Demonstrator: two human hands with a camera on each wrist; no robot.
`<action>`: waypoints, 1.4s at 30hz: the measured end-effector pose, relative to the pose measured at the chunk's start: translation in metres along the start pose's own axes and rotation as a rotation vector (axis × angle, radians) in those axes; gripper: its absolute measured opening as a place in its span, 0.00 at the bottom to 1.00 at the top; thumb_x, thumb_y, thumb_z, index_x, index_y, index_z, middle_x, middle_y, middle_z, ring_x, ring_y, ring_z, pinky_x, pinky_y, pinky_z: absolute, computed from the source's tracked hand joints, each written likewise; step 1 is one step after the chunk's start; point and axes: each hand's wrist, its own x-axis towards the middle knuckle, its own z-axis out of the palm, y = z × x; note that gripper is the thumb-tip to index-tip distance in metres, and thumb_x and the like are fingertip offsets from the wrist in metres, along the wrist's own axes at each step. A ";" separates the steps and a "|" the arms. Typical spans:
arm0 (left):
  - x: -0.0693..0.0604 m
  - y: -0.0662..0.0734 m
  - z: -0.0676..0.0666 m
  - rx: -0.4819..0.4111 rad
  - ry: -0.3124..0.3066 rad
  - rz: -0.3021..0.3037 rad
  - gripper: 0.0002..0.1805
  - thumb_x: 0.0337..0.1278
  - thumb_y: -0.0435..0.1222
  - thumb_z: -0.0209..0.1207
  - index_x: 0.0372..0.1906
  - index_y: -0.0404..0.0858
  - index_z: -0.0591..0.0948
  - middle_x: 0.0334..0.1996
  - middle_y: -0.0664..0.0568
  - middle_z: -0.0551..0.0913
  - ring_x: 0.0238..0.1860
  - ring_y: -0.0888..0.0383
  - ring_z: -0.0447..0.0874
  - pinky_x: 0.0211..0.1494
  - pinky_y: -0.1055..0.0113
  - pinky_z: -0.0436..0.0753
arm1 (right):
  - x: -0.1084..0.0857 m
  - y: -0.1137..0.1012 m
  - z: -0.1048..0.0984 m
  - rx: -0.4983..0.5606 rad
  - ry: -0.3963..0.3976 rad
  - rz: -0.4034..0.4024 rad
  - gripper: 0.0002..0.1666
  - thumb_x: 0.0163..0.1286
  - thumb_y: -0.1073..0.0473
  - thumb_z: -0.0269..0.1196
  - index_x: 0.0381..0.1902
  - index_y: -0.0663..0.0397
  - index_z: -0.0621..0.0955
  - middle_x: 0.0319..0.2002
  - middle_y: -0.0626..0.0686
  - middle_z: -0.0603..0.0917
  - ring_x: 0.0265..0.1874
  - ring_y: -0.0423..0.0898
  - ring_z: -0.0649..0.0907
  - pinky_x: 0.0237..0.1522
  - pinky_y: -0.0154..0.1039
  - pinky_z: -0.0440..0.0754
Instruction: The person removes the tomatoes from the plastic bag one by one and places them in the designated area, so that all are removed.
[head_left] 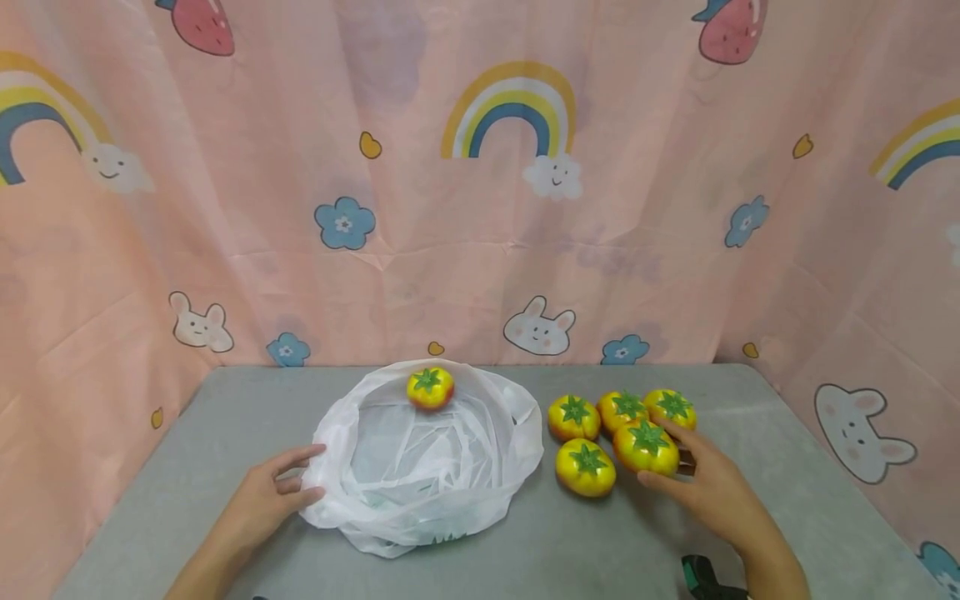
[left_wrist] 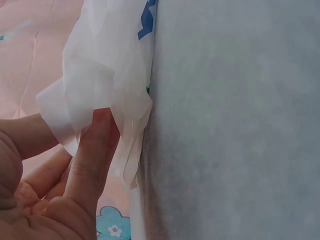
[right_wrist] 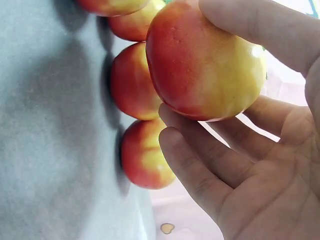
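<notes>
A white plastic bag point(head_left: 337, 500) lies with its mouth spread wide on the table. One yellow-red tomato point(head_left: 431, 388) with a green leafy top sits inside, at the far side. My left hand point(head_left: 262, 493) pinches the bag's left rim; in the left wrist view the thin plastic point(left_wrist: 95, 60) covers some fingertips. My right hand point(head_left: 708, 483) holds another tomato point(head_left: 647, 447) between thumb and fingers. In the right wrist view this tomato point(right_wrist: 200, 65) is raised off the surface. Several more tomatoes point(head_left: 585, 468) rest on the table around it.
The grey table point(head_left: 592, 550) ends at a pink patterned curtain point(head_left: 480, 275) behind and at the sides. A small dark brown thing point(head_left: 686, 461) shows beside my right fingers, its kind unclear. A black and green device point(head_left: 705, 579) is near my right wrist.
</notes>
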 end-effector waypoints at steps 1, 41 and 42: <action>0.001 0.000 0.000 -0.001 0.001 -0.005 0.36 0.56 0.39 0.70 0.70 0.43 0.72 0.67 0.35 0.71 0.64 0.38 0.77 0.61 0.47 0.81 | 0.001 0.001 0.001 -0.004 -0.003 -0.001 0.57 0.61 0.36 0.69 0.77 0.58 0.58 0.70 0.72 0.64 0.57 0.63 0.78 0.57 0.61 0.79; -0.001 0.001 0.000 0.004 0.004 -0.029 0.36 0.54 0.40 0.71 0.70 0.43 0.73 0.66 0.35 0.71 0.63 0.38 0.78 0.60 0.47 0.81 | 0.017 0.028 0.020 0.042 -0.096 0.105 0.60 0.57 0.32 0.69 0.76 0.54 0.58 0.70 0.73 0.65 0.61 0.68 0.76 0.57 0.61 0.79; 0.000 0.001 0.000 0.007 0.004 -0.031 0.36 0.54 0.40 0.71 0.70 0.44 0.73 0.66 0.35 0.71 0.62 0.38 0.78 0.60 0.46 0.81 | 0.017 0.029 0.020 0.043 -0.094 0.106 0.60 0.57 0.32 0.70 0.76 0.54 0.58 0.71 0.72 0.65 0.61 0.68 0.76 0.57 0.61 0.79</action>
